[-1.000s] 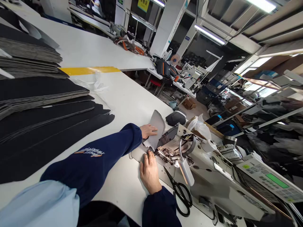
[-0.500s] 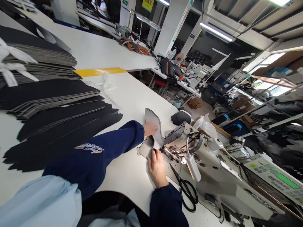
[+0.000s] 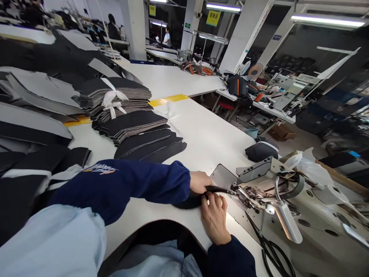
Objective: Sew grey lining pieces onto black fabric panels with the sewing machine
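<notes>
A dark fabric piece (image 3: 187, 202) lies partly under my left forearm, and its narrow edge runs to the sewing machine's needle area (image 3: 240, 192). My left hand (image 3: 201, 181) is closed on this piece, with its fingertips hidden behind the raised edge. Just nearer to me, my right hand (image 3: 215, 215) pinches the same edge with bent fingers. Black scissors (image 3: 269, 246) rest on the machine bed, right of my right hand. A small lamp (image 3: 288, 221) lights the bed.
Stacks of dark cut pieces (image 3: 138, 127) lie on the white table (image 3: 207, 127) at the left, some tied with white strips. A dark padded piece (image 3: 261, 151) sits behind the machine. A person (image 3: 167, 37) is far back.
The view has turned left. The fabric piece, earlier raised with its grey side showing, now lies low with its dark side visible. Both hands have come together beside it, left of the needle area.
</notes>
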`<action>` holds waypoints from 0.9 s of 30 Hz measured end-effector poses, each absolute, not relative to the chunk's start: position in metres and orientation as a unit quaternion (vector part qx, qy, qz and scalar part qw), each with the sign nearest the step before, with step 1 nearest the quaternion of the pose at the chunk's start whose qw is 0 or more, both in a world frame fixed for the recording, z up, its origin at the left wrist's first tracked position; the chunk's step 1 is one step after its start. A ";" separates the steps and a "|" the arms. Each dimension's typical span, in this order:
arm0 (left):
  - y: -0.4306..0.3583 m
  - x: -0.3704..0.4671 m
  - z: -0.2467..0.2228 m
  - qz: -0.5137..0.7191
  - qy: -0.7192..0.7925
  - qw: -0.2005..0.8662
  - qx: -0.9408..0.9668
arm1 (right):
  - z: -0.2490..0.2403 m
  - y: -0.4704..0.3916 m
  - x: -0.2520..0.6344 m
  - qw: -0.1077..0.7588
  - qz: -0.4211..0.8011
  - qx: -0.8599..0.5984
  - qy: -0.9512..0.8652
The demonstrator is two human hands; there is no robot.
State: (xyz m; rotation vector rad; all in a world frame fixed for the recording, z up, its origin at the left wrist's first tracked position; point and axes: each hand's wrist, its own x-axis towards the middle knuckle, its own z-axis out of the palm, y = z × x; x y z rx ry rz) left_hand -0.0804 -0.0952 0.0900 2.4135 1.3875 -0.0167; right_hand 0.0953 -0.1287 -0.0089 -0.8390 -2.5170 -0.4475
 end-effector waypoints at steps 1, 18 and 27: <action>-0.099 -0.091 0.097 -0.019 0.497 0.201 0.844 | -0.007 -0.133 0.090 0.214 -0.158 -0.291 -0.919; -0.111 -0.331 0.079 -0.005 0.788 -0.023 0.616 | -0.028 -0.131 0.120 0.260 -0.055 -0.199 -0.943; -0.095 -0.277 0.134 0.165 0.695 0.046 0.698 | -0.021 -0.134 0.113 0.173 -0.053 -0.193 -0.964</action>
